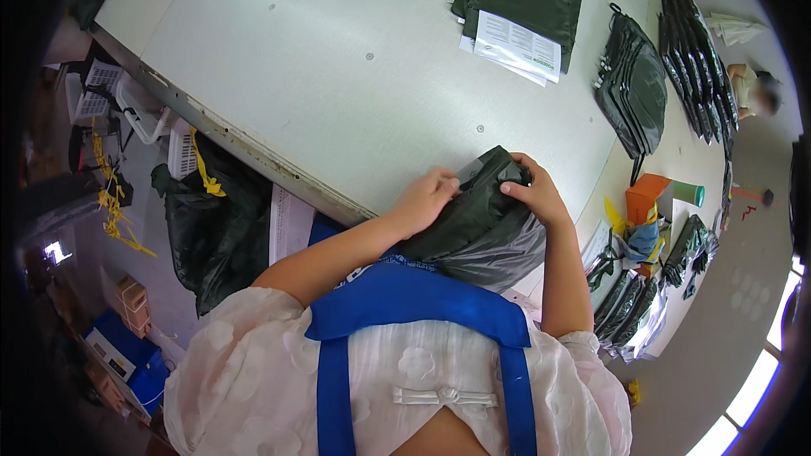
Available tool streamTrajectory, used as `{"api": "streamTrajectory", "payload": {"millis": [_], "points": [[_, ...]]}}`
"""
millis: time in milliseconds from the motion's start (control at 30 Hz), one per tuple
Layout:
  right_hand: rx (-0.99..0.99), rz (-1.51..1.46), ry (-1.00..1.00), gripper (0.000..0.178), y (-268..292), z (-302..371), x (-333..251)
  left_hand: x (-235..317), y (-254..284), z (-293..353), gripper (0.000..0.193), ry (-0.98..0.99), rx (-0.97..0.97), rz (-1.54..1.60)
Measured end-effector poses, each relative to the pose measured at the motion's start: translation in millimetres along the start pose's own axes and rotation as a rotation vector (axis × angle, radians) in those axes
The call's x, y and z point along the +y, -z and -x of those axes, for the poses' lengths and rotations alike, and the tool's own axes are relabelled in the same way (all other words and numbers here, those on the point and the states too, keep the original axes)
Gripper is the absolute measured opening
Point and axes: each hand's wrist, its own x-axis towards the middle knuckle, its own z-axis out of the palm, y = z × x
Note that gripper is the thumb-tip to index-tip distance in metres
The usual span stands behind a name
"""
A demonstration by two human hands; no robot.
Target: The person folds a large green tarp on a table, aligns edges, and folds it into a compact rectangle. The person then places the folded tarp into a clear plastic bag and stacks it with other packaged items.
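A dark green, shiny fabric bag (477, 232) lies bunched at the table edge in front of my body. My right hand (538, 192) grips its upper rim, thumb on the near side and fingers behind it. At the bag's left side, my left hand (427, 200) has its fingers curled together against the edge of the fabric; the fingertips are slightly blurred. Whether anything is inside the bag is hidden. Farther off on the pale table (338, 109) are a stack of folded dark green fabric pieces (528, 0) and white printed sheets (517, 43).
Dark drawstring pouches (632, 84) lie stacked at the right, beside a row of dark plastic-wrapped packs (697, 67). An orange box (648, 196) and a green roll (688, 194) stand nearer. Left, below the table edge, hangs a large black bag (215, 219). Another person (748, 88) is far right.
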Motion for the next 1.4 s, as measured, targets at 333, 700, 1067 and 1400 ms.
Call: {"api": "streamTrajectory", "payload": {"millis": [333, 700, 1067, 1400], "points": [[-0.052, -0.081, 0.075, 0.051, 1, 11, -5, -2, 4, -34, 0.011, -0.173, -0.069, -0.483], [-0.047, -0.192, 0.122, 0.05, -3, 28, -13, 2, 8, -36, 0.027, 0.063, -0.43, -0.112], [0.087, -0.228, 0.203, 0.05, 7, 39, 6, -3, -8, -73, 0.045, -0.141, -0.895, -0.597], [0.044, -0.382, 0.217, 0.039, -7, 34, 19, -2, -15, -69, 0.035, -0.306, -0.71, -1.129]]}}
